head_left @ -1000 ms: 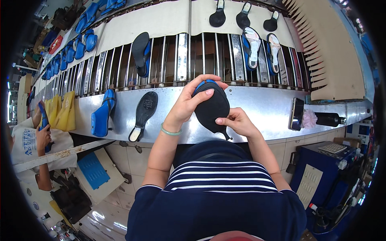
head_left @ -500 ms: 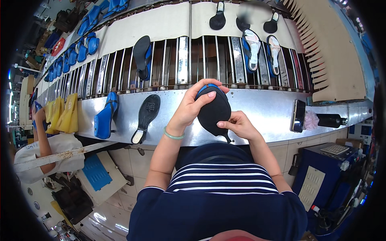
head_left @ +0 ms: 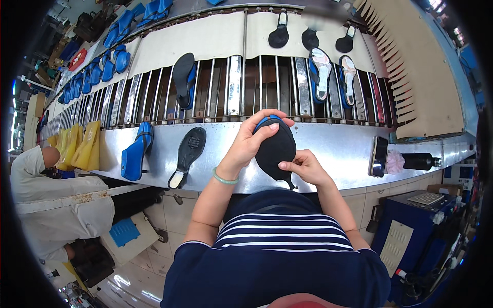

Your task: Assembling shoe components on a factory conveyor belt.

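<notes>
A blue sandal with a black sole is held in front of my body, sole side up. Around its wide front end wraps my left hand, the thumb pressed flat on the black sole. Lower down, my right hand pinches the sole's right edge between thumb and curled fingers. Most of the blue upper is hidden beneath the sole. To the left on the metal ledge, a loose black sole lies next to a blue wedge sandal.
Beyond the ledge runs a roller conveyor bearing sandals and black soles. At right lie a phone, a pink scrunchie and a black bottle. Yellow pieces and a co-worker are at left.
My view has tilted, so the bench sits slightly lower in the picture. Both hands keep hold of the sandal in nearly the same pose. The co-worker at left has leaned and shifted.
</notes>
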A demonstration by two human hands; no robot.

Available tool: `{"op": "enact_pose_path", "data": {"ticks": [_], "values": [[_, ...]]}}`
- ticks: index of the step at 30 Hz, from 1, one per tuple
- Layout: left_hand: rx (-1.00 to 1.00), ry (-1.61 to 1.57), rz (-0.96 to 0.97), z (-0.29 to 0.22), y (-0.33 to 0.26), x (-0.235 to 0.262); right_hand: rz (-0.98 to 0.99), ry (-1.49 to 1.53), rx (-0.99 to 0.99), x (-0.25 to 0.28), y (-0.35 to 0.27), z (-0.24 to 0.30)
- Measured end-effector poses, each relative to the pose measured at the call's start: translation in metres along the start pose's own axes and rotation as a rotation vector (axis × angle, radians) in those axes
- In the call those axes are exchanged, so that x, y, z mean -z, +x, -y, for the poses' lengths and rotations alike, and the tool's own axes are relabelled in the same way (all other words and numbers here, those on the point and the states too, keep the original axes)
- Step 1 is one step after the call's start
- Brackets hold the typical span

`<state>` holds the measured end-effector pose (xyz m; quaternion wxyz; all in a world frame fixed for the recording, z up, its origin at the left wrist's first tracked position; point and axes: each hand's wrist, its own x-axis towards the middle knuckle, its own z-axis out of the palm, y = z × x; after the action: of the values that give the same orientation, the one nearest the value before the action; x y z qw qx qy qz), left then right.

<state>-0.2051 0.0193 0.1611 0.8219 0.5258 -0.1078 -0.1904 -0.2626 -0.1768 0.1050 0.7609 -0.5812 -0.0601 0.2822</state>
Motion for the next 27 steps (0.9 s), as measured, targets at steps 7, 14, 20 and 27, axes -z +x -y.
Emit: {"op": "enact_pose_path", "data": {"ticks": [7, 14, 20, 27], "values": [[0.048, -0.04, 0.028, 0.004, 0.008, -0.01, -0.051, -0.027, -0.038, 0.012, -0.01, -0.009], [0.145, -0.107, -0.022, -0.001, 0.034, -0.007, -0.026, 0.154, 0.007, 0.011, -0.002, 0.021], [0.173, -0.127, -0.062, 0.005, 0.066, 0.005, -0.07, 0.173, 0.007, 0.016, 0.013, 0.039], [0.19, -0.138, -0.091, 0.009, 0.078, 0.006, -0.119, 0.187, -0.006, 0.018, 0.019, 0.04]]}}
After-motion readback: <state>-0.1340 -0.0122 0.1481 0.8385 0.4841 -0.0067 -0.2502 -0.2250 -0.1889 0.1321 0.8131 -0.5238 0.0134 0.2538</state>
